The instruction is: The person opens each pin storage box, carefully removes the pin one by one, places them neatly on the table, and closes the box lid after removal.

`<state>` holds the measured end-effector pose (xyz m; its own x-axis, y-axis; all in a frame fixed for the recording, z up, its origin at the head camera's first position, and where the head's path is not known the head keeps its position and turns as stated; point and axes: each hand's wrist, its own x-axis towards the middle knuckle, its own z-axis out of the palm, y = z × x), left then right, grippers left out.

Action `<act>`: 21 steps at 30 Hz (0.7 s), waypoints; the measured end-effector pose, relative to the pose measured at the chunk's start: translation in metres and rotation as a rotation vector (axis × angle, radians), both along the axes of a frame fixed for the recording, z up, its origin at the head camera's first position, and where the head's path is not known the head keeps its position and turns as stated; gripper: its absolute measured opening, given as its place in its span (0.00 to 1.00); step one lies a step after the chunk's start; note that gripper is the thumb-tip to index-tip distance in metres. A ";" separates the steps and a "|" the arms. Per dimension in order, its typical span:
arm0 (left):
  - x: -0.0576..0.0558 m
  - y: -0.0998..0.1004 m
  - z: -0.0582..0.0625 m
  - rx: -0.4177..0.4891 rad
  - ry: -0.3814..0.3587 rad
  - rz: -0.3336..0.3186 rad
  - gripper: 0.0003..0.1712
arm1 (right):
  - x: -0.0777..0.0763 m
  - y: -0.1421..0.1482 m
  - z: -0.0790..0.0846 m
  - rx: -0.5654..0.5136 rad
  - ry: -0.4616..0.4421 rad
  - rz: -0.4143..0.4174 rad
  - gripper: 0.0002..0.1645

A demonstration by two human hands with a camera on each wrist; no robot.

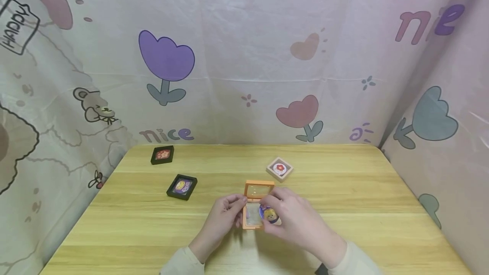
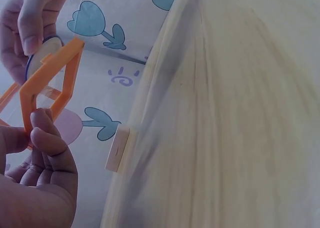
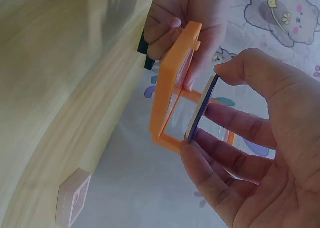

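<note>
An orange hinged frame (image 1: 252, 227) with clear film panes stands unfolded, its lid (image 1: 259, 183) tilted up at the back. My left hand (image 1: 223, 214) pinches the frame's left side near the hinge between thumb and fingers. In my right hand (image 1: 298, 220) is a round badge (image 1: 269, 214) with a yellow cartoon bear on purple, held by its edges just over the right part of the frame. The right wrist view has the badge (image 3: 204, 108) edge-on between thumb and fingertips, beside the opened frame (image 3: 167, 88). Its pale back (image 2: 42, 58) faces the left wrist camera.
Two black frames, one with a red picture (image 1: 163, 155) and one with a purple and yellow picture (image 1: 182, 186), lie at the left on the wooden table (image 1: 336, 181). A pale frame with a red flower (image 1: 280, 169) lies behind the orange one. A dark object (image 1: 321, 269) shows by the right sleeve.
</note>
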<state>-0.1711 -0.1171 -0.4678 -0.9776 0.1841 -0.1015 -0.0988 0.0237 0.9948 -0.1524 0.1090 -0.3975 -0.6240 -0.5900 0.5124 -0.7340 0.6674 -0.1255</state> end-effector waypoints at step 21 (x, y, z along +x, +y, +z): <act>-0.001 -0.003 0.005 -0.009 0.004 0.023 0.18 | -0.014 0.043 -0.006 0.004 -0.137 -0.143 0.18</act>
